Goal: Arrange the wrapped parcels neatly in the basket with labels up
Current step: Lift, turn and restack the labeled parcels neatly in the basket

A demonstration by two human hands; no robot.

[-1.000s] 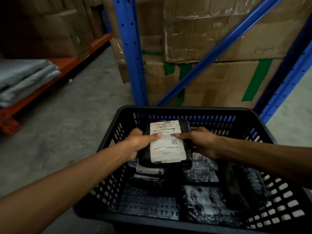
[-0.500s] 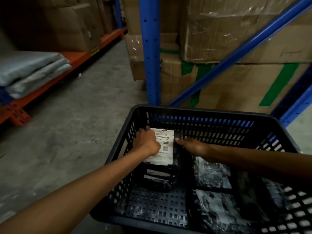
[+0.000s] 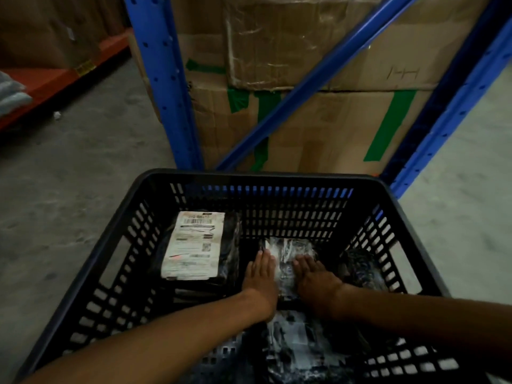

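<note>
A black slatted plastic basket (image 3: 122,234) fills the lower half of the view. At its far left lies a black wrapped parcel (image 3: 194,246) with its white shipping label facing up. In the far middle sits a shiny black wrapped parcel (image 3: 288,250); my left hand (image 3: 260,275) rests on its left edge and my right hand (image 3: 313,275) on its right part, fingers flat and pointing away. Another shiny parcel (image 3: 299,345) lies nearer me, and a dark parcel (image 3: 360,264) leans along the right wall. No label shows on these three.
Beyond the basket stands a blue rack upright (image 3: 163,87) with a diagonal brace (image 3: 313,76), and taped cardboard boxes (image 3: 318,128) behind it. An orange rack beam (image 3: 55,79) runs at the left. Grey concrete floor (image 3: 69,189) lies left of the basket.
Both hands let go of the labelled parcel, which now lies at the basket's far left. They moved right onto the shiny parcel in the middle. The camera tilted down.
</note>
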